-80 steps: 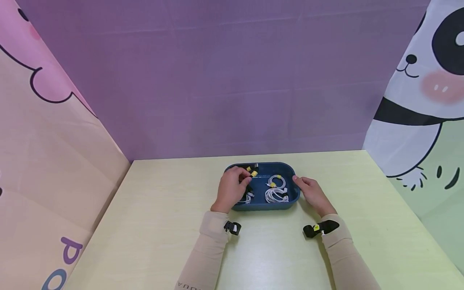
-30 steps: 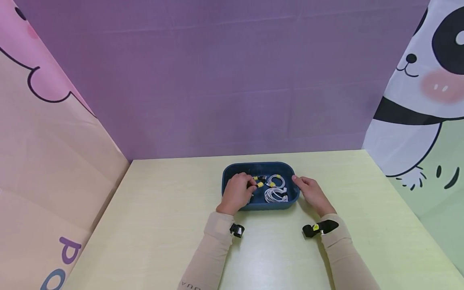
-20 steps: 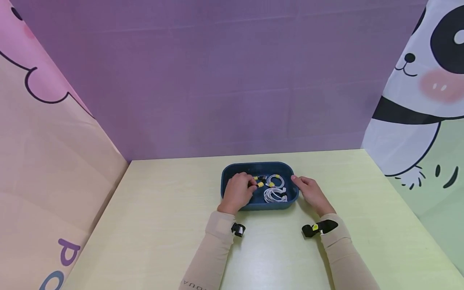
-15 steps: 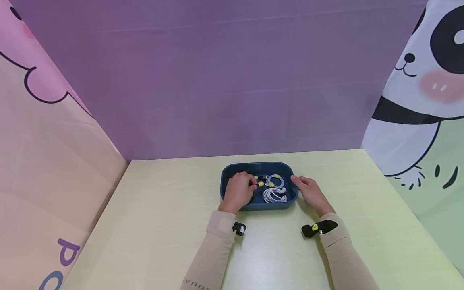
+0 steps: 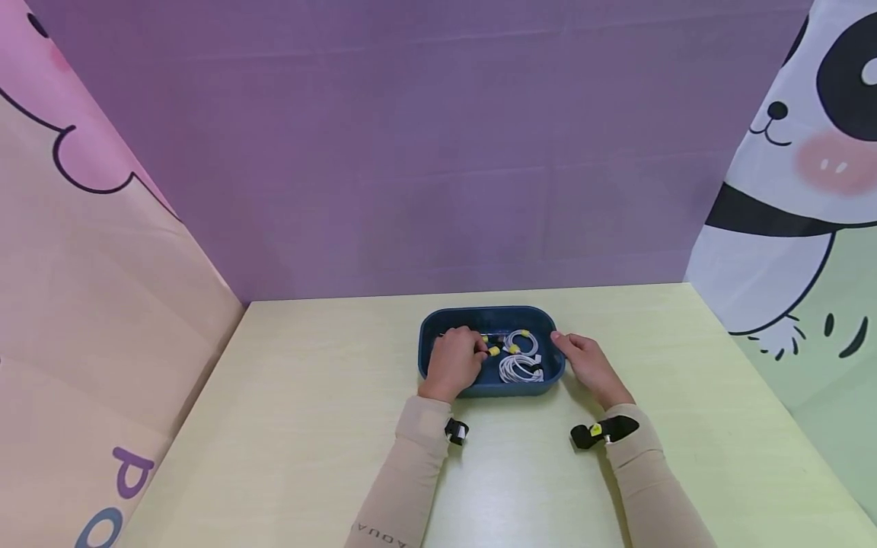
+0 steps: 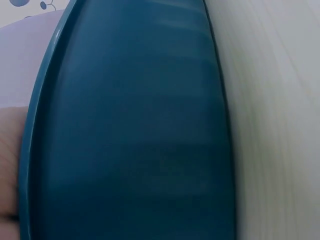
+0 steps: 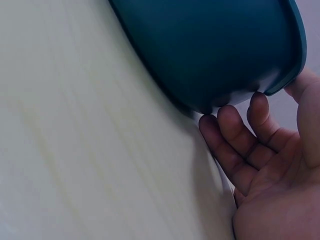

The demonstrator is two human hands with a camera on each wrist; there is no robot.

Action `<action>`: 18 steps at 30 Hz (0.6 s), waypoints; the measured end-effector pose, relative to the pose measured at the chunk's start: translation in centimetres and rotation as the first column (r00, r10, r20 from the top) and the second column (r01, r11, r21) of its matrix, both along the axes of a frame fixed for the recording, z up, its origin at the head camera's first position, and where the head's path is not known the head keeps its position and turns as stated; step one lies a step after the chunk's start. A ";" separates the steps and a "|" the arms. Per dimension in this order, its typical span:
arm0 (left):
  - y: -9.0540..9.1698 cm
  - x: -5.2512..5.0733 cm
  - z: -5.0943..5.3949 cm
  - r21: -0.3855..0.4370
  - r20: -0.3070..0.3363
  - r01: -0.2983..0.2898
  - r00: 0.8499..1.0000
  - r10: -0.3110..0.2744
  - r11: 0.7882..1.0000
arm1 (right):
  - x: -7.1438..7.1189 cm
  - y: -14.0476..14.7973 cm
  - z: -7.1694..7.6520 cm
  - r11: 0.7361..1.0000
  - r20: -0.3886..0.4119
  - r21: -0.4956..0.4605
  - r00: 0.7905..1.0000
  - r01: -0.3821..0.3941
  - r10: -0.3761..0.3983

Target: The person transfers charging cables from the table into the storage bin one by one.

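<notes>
A dark blue tray [image 5: 493, 390] stands on the table. My left hand [image 5: 452, 364] reaches over its left half, fingers curled down at a black cable with yellow bands [image 5: 493, 351]; the fingertips are partly hidden. Right of that cable lies a coiled white cable with yellow bands [image 5: 534, 344]. A larger white coil [image 5: 515, 371] with a black tie sits in front of it. My right hand [image 5: 591, 367] grips the tray's right end. In the right wrist view, its fingertips [image 7: 227, 117] touch the outer wall and the thumb goes over the rim.
The pale wooden table [image 5: 301, 418] reaches back to a purple cloth [image 5: 438, 152]. Printed cloths hang on the left and the right, the right one with a panda [image 5: 781, 198]. A small black camera [image 5: 457, 431] is strapped to each wrist.
My left hand has moved the black cable from the tray's back left down toward the middle, beside the white coils. Lately it shifts only slightly right. The right hand keeps its grip.
</notes>
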State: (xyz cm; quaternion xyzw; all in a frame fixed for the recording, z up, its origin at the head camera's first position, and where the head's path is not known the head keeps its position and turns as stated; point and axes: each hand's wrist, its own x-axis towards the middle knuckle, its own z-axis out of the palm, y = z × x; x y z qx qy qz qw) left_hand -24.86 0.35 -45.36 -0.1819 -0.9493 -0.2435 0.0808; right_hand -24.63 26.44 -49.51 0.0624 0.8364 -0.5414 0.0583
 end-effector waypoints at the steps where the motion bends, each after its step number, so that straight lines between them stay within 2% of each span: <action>1: 0.0 0.0 0.0 -0.001 0.004 0.000 1.000 0.000 1.000 | 0.0 0.0 0.0 1.000 0.000 -0.004 1.000 0.002 -0.002; 12: 0.2 0.0 -0.2 -0.073 0.015 -0.018 1.000 0.019 0.997 | -0.1 -0.1 -0.2 1.000 0.010 0.003 1.000 -0.001 0.001; 18: 0.2 -0.2 -0.2 -0.102 -0.023 -0.001 1.000 -0.001 0.995 | -0.2 0.1 -0.2 1.000 -0.002 0.020 1.000 -0.019 0.019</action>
